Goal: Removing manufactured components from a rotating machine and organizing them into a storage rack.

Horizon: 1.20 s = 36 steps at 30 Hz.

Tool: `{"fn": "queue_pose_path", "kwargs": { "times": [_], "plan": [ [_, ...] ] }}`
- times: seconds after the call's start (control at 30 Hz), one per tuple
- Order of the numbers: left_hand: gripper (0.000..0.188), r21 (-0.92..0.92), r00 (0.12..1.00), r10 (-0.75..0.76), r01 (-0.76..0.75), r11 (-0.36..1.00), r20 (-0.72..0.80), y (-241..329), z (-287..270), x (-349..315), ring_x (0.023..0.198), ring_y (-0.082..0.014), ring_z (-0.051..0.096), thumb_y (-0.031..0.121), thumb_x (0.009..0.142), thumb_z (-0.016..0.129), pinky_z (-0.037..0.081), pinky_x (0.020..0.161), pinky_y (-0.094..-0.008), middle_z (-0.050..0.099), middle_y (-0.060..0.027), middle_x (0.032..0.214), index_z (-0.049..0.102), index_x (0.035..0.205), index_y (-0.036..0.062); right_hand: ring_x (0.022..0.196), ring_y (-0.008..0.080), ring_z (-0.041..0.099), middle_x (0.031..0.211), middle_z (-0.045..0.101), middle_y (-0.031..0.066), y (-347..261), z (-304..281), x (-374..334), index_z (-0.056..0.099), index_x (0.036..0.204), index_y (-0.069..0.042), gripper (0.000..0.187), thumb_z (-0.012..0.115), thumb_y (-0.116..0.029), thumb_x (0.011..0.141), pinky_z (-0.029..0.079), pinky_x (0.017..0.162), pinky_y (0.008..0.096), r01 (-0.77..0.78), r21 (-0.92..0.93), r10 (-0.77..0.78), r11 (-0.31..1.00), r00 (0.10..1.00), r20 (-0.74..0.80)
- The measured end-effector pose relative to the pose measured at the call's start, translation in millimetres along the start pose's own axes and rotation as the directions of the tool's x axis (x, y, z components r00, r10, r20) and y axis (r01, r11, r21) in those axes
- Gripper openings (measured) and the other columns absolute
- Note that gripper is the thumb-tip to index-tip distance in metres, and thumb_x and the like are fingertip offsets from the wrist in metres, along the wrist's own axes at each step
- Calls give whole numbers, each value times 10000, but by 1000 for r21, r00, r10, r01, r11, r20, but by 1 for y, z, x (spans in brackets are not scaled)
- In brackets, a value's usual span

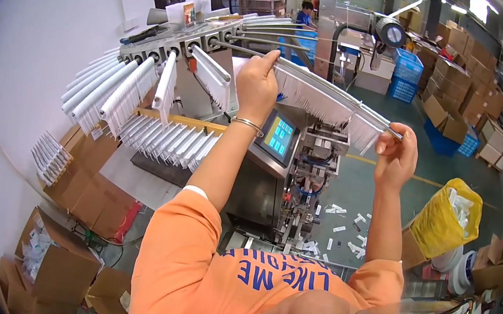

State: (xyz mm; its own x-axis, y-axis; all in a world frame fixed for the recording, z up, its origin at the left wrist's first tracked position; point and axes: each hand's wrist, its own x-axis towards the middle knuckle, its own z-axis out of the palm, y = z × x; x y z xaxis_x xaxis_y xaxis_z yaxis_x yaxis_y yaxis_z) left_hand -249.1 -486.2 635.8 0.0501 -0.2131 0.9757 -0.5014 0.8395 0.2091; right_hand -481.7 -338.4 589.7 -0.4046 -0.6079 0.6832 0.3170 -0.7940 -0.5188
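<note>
A long metal rod (pixel 344 94) is held out in front of me, with a dense row of thin white strips (pixel 312 93) hanging from it. My left hand (pixel 258 87) is closed round its left part, close to the rack of rods, thumb on top. The fingers of my right hand (pixel 397 152) pinch its far right end. Left of my left hand, a curved metal rack (pixel 151 46) carries several more rods sticking outward. Many of those bear white strips too, such as the loaded rod (pixel 211 77) nearest my left wrist.
Below the held rod stands a machine with a lit touch screen (pixel 279 136). A row of loaded rods (pixel 170 142) lies beside it. White pieces (pixel 335 228) litter the floor. A yellow sack (pixel 449 217) stands right, an open carton (pixel 44 256) lower left. Another person (pixel 305 13) is far back.
</note>
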Motion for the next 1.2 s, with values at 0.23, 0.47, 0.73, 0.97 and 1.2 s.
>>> {"fn": "queue_pose_path", "kwargs": {
  "times": [0.23,0.47,0.73,0.97,1.2],
  "plan": [
    [431,-24,971,56,-52,998,234,44,-35,-52,776,-315,475,14,742,487,384,662,-390,454,-143,820,477,1173,-2,606,92,500,781,586,74,35,75,27,531,1012,14,221,457,-169,913,402,566,203,-106,-108,117,989,987,107],
    [409,-438,695,465,-235,868,549,50,-149,-107,616,-246,477,4,635,578,394,575,-348,471,-66,719,595,1039,63,548,39,413,654,521,-6,116,137,41,623,904,-1,264,503,-236,902,299,493,165,32,-254,-23,967,999,38],
    [212,-196,748,13,157,968,664,-69,-290,-180,601,-252,532,56,690,585,424,521,-340,543,-64,724,628,895,93,488,49,331,576,397,-30,125,142,42,514,763,-84,371,392,-393,929,248,435,190,18,-107,-22,994,999,-31],
    [155,-144,652,-8,180,973,759,-133,-316,-226,547,-253,528,70,719,583,428,484,-350,515,-52,670,623,861,115,466,35,311,544,366,-51,148,151,49,467,671,-115,369,462,-403,901,229,425,186,131,-283,-160,950,983,-85],
    [151,-218,679,17,211,953,734,-133,-318,-227,517,-249,516,83,704,604,418,454,-339,504,-59,643,617,852,110,475,40,340,579,422,-44,145,151,43,484,673,-117,335,461,-349,913,259,425,170,67,-257,-106,964,984,-142]
  ]
}}
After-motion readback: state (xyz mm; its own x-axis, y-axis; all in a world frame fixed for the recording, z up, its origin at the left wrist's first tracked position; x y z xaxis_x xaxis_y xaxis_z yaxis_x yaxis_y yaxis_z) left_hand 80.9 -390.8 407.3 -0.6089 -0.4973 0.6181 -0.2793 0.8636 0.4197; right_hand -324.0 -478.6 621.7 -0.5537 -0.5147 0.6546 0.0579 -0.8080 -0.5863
